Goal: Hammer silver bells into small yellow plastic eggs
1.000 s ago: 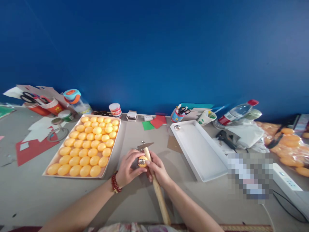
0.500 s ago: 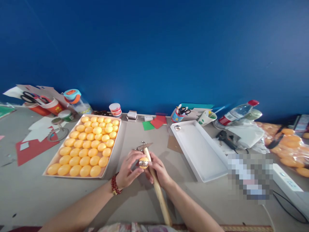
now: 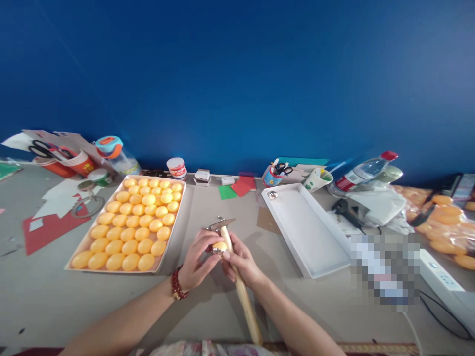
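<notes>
Gray tabletop (image 3: 200, 202) stretches between rimmed trays, ball-filled (image 3: 159, 262) at left, white (image 3: 311, 232) at right; lower center, left hand (image 3: 196, 257) and right hand (image 3: 241, 261) pinch a shiny silver-and-orange ball (image 3: 219, 245) beside a wooden-handled hammer (image 3: 245, 301).

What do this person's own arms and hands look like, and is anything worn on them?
Both forearms show no sleeves, and neither the left hand nor the right hand wears a glove. The left wrist carries a dark red beaded bracelet with a gold-coloured detail.
</notes>
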The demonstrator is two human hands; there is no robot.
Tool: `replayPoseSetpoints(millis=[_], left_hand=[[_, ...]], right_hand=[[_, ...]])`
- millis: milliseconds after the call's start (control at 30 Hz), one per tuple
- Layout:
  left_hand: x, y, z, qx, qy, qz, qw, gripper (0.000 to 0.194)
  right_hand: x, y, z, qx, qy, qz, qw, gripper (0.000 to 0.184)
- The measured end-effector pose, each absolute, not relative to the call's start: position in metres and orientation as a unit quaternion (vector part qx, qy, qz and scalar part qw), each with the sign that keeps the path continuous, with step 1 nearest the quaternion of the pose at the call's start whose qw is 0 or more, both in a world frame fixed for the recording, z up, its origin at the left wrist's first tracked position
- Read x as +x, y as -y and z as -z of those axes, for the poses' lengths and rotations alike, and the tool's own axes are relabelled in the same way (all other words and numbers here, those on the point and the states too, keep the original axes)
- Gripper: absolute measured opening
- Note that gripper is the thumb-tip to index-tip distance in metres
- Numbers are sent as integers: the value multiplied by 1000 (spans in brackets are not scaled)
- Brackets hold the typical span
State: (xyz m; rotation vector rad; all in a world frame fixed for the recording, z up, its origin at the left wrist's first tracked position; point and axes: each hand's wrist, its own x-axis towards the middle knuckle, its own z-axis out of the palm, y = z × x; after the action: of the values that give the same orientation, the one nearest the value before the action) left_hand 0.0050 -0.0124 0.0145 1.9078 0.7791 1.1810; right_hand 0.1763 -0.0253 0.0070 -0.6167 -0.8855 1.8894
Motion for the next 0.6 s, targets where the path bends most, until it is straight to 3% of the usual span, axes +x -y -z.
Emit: replayPoseSetpoints(millis=[600], left_hand=[[6,12,-12,704,-325,-471,421,28]], right_hand=[[176,24,-7,-264,306,-778,480,51]])
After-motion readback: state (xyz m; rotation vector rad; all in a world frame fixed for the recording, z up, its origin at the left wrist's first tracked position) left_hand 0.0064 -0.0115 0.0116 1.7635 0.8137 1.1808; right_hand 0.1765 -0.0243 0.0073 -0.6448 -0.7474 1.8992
